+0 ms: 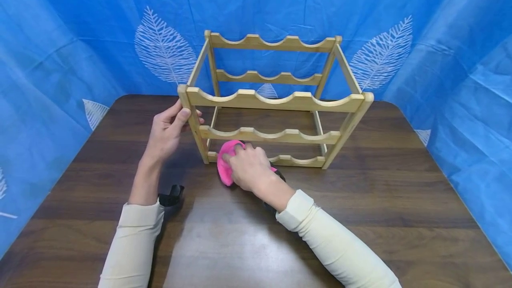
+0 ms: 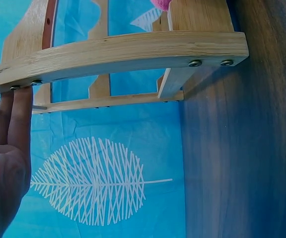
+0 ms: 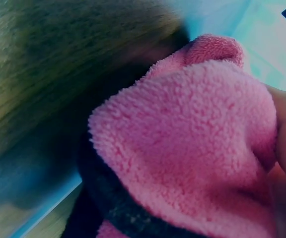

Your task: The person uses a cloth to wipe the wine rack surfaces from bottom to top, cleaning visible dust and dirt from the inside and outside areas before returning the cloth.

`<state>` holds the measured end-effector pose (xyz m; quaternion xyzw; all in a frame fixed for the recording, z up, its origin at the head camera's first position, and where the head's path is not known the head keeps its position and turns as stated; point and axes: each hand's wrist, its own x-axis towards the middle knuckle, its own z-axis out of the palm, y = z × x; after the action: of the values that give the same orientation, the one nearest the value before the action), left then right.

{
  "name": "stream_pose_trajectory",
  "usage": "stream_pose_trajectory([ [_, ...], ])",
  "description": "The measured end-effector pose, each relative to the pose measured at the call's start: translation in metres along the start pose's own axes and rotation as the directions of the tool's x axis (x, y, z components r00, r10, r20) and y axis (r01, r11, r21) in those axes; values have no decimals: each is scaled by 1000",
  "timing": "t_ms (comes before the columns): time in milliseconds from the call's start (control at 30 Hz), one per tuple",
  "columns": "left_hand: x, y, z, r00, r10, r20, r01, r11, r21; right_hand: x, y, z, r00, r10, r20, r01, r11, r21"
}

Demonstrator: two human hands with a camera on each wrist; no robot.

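A light wooden wine rack (image 1: 272, 99) with scalloped rails stands on the table, seen from its front. My left hand (image 1: 170, 123) holds its front left post near the top, thumb in front. In the left wrist view, the fingers of the left hand (image 2: 11, 129) reach up to the post's side. My right hand (image 1: 252, 168) grips a fluffy pink cloth (image 1: 226, 163) with a dark edge at the rack's bottom front rail. The cloth (image 3: 182, 139) fills much of the right wrist view, bunched and folded; most fingers are out of sight there.
The rack stands on a dark brown wood-grain table (image 1: 384, 181). Behind and beside the table hangs a blue curtain (image 1: 260, 3) with white leaf prints. A black strap mount (image 1: 172, 195) sits at my left wrist.
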<state>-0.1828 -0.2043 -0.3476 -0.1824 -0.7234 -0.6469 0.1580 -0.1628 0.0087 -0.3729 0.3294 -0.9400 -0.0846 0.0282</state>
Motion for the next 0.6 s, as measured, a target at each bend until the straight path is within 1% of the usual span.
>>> stream_pose_trajectory([
  [133, 0, -1, 1, 1000, -1, 3, 1, 1000, 4, -3, 2, 1, 1000, 17, 2, -17, 999, 39],
  [400, 0, 0, 1, 1000, -4, 1, 4, 1000, -5, -10, 5, 5, 998, 19, -67, -16, 999, 50],
  [600, -1, 2, 0, 1000, -9, -3, 9, 1000, 16, -14, 7, 4, 998, 23, -61, -21, 999, 47],
])
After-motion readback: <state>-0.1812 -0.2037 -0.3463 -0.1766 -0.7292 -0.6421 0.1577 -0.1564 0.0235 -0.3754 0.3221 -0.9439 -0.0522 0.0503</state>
